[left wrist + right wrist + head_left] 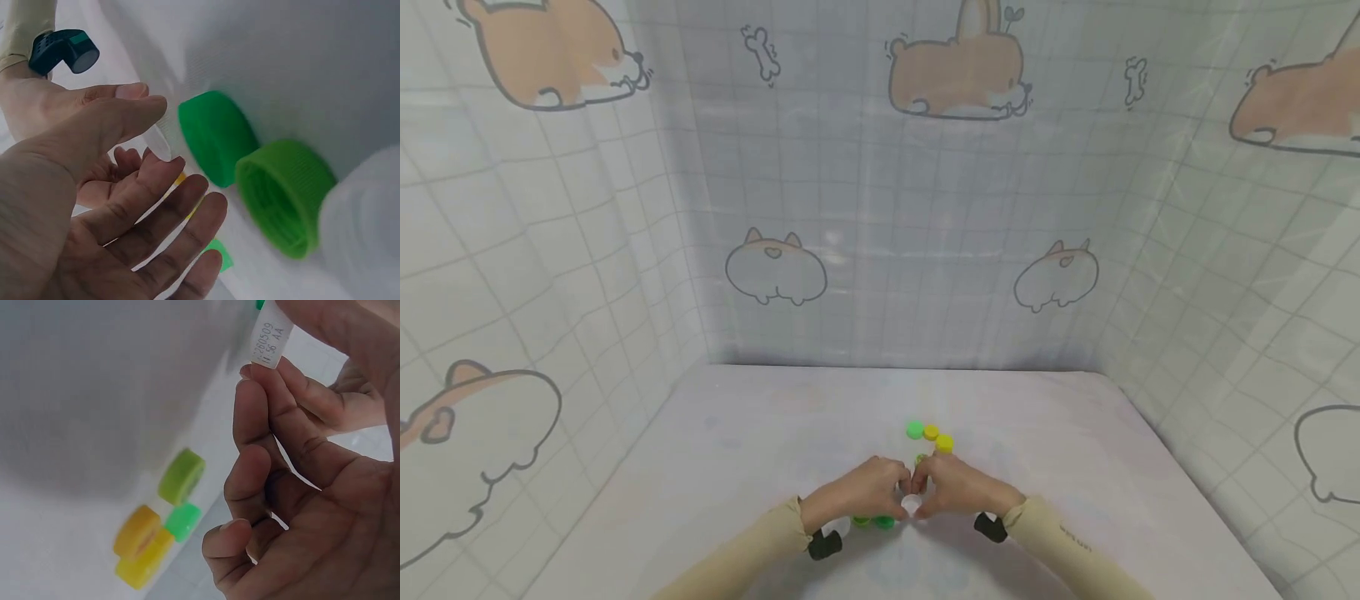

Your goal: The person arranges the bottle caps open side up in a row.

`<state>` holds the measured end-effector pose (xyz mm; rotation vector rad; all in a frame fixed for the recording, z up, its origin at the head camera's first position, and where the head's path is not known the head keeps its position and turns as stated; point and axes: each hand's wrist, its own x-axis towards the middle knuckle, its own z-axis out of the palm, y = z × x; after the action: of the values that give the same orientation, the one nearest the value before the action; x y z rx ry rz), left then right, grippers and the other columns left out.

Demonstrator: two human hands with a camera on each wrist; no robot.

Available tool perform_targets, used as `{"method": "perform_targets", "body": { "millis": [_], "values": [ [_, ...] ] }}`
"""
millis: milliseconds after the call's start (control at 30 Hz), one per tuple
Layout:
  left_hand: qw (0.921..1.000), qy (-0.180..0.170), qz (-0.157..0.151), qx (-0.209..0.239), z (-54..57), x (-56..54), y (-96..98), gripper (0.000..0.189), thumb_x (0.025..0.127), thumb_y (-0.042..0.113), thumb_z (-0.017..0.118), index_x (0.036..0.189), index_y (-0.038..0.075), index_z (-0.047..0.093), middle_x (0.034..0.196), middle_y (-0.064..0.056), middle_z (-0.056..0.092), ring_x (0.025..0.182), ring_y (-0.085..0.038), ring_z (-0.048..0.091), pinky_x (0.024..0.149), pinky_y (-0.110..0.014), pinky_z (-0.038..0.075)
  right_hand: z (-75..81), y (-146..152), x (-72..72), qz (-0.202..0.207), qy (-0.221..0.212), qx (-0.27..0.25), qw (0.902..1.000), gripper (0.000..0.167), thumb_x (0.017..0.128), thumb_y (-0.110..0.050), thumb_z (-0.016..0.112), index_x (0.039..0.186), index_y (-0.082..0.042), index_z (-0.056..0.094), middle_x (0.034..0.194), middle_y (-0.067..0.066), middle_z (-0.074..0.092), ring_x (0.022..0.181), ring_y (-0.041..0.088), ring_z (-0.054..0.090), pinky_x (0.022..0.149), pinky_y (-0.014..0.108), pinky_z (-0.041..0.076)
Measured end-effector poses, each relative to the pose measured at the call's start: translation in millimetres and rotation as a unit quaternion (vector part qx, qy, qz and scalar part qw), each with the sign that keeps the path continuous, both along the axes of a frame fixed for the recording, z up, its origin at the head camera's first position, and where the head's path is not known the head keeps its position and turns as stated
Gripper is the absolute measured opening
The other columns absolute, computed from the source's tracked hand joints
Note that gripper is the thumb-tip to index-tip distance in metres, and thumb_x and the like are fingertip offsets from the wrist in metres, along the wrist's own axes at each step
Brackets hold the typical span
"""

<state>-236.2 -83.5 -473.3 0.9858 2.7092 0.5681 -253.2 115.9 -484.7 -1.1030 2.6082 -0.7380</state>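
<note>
A small white bottle cap point(912, 504) is between my two hands, just above the table. My left hand point(874, 487) pinches it from the left with thumb and index finger, the other fingers fanned out. From the opposite side, the thumb and index finger of my right hand point(958, 483) pinch it too. Printed digits and letters show on the white cap point(272, 337) in the right wrist view. A dark green cap point(215, 137) and a lime green cap point(284, 197) stand beside my left hand, the lime one with its hollow side showing.
Beyond the hands sit a light green cap point(914, 430), an orange-yellow cap point(931, 432), a yellow cap point(944, 443) and an olive green cap point(181, 477). A white rounded object point(365, 219) lies by the left wrist. A patterned curtain point(880, 183) surrounds the table point(775, 417).
</note>
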Motion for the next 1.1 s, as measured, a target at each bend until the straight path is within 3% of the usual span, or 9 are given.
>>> {"method": "perform_targets", "body": {
  "millis": [100, 200, 600, 833, 1100],
  "values": [
    [0.9994, 0.022, -0.009, -0.025, -4.3, 0.6, 0.6, 0.022, 0.074, 0.031, 0.083, 0.088, 0.02, 0.07, 0.085, 0.015, 0.061, 0.073, 0.002, 0.049, 0.084, -0.032, 0.04, -6.1, -2.0, -0.2, 0.006, 0.009, 0.007, 0.9999, 0.028, 0.069, -0.025, 0.086, 0.092, -0.021, 0.069, 0.086, -0.017, 0.063, 0.083, -0.002, 0.053, 0.076, 0.017, 0.045],
    [0.9988, 0.028, -0.011, -0.038, -5.3, 1.5, 0.4, 0.024, 0.075, 0.034, 0.082, 0.09, 0.021, 0.069, 0.087, 0.015, 0.06, 0.076, 0.002, 0.049, 0.081, -0.03, 0.039, -8.1, -3.4, 1.0, 0.014, 0.024, 0.012, 0.9995, 0.028, 0.069, -0.024, 0.086, 0.092, -0.02, 0.07, 0.085, -0.016, 0.063, 0.081, -0.002, 0.054, 0.075, 0.017, 0.046],
    [0.999, -0.002, -0.006, -0.043, -0.1, 1.0, -2.1, 0.024, 0.075, 0.032, 0.082, 0.091, 0.02, 0.069, 0.085, 0.015, 0.057, 0.075, 0.0, 0.049, 0.078, -0.029, 0.04, -7.3, -7.1, 0.7, 0.006, -0.01, 0.018, 0.9998, 0.027, 0.071, -0.029, 0.085, 0.093, -0.021, 0.071, 0.087, -0.017, 0.065, 0.081, -0.003, 0.057, 0.074, 0.017, 0.046],
    [0.9992, -0.032, 0.0, -0.024, -4.1, -0.8, -2.3, 0.022, 0.074, 0.028, 0.083, 0.089, 0.018, 0.07, 0.083, 0.014, 0.057, 0.068, 0.0, 0.048, 0.065, -0.019, 0.041, -9.8, -7.7, 2.1, -0.002, -0.04, 0.013, 0.9991, 0.027, 0.073, -0.03, 0.084, 0.094, -0.021, 0.07, 0.087, -0.017, 0.064, 0.08, -0.001, 0.057, 0.072, 0.017, 0.047],
    [0.9993, -0.017, 0.004, -0.032, -5.5, -3.7, -4.0, 0.021, 0.074, 0.031, 0.083, 0.087, 0.021, 0.069, 0.083, 0.015, 0.057, 0.07, -0.002, 0.048, 0.074, -0.026, 0.039, -9.2, -8.8, 1.2, 0.002, -0.03, 0.012, 0.9995, 0.027, 0.073, -0.029, 0.084, 0.095, -0.021, 0.07, 0.086, -0.017, 0.064, 0.077, 0.0, 0.056, 0.069, 0.017, 0.046]
  ]
}}
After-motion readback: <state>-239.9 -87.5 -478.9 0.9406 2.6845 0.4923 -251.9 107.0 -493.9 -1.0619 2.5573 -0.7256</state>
